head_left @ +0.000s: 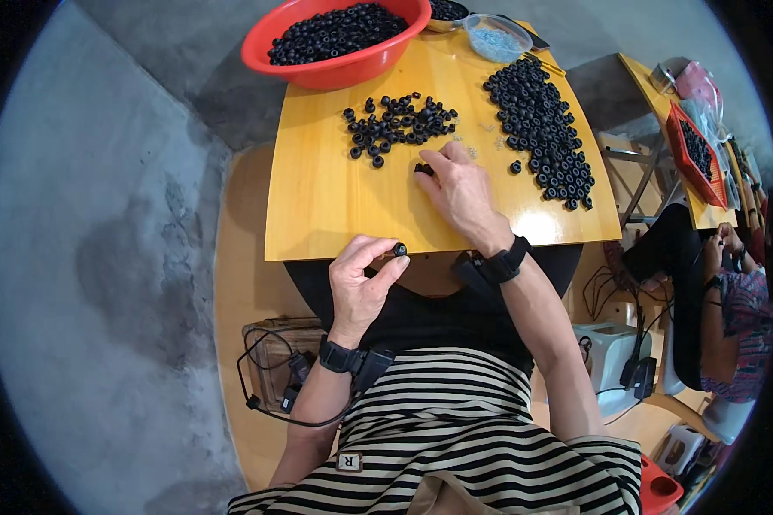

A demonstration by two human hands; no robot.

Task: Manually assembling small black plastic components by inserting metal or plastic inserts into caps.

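Observation:
My left hand [362, 279], just off the table's front edge, pinches a small round black plastic part [400, 249] between thumb and fingertips. Over the tabletop, my right hand [462, 193] has its thumb and index finger closed around another small black part [423, 170]. Its other fingertips are partly hidden and lie close to some tiny clear pieces [472, 152]. Beyond it is a loose group of black parts [395, 120]. A larger spread of black ring-shaped parts [537, 129] covers the right side of the yellow table [318, 206].
A red basin [335, 73] full of black parts stands at the far left. At the back are a clear tub [496, 39] of bluish pieces and a bowl [446, 17]. To the right, another person's hands [720, 245] work near a red basket [696, 154].

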